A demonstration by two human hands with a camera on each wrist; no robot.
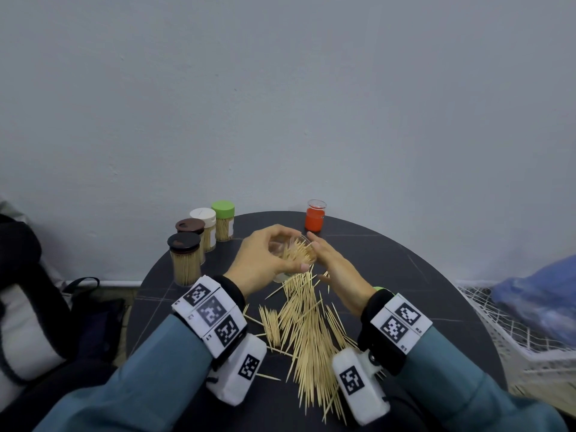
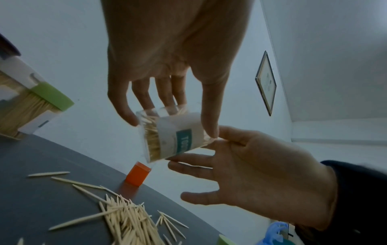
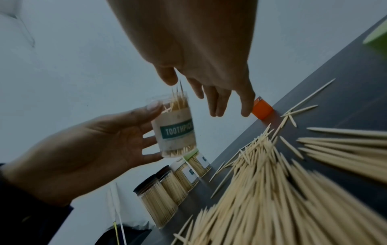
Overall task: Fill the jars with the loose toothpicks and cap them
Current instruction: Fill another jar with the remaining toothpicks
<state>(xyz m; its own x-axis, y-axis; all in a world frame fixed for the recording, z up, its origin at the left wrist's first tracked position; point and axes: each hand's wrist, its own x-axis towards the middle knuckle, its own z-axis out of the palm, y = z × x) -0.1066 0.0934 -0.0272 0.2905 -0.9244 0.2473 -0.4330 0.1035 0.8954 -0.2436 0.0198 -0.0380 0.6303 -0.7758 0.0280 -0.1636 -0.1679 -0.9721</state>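
Toothpicks (image 1: 307, 332) lie in a loose fan across the near half of the round dark table (image 1: 436, 275), between the person's two forearms. The left hand (image 1: 265, 260) grips an uncapped clear jar (image 3: 173, 126) tilted above the far end of the pile, thumb on one side and fingers on the other; the jar is already well packed, with a few tips poking out of its mouth. The right hand (image 1: 336, 269) sits just beside that mouth with its fingers straight and spread, holding nothing.

To do this step well, I'd say the jar should be brought upright, or tapped, so the sticks settle parallel before more go in. Small aligned bunches would slide in better than a fistful, and the right palm could shield the mouth against spills.

Four capped jars (image 1: 199, 238), full of sticks, stand clustered at the table's far left edge, so the left elbow has little room to swing outward there. An orange cap (image 1: 314, 220) with a clear piece on top stands at the far edge, just beyond the hands and within easy reach. The pile's near end runs close to the table's front edge, so sweeping toward the body risks pushing sticks off. On the right the tabletop looks open.
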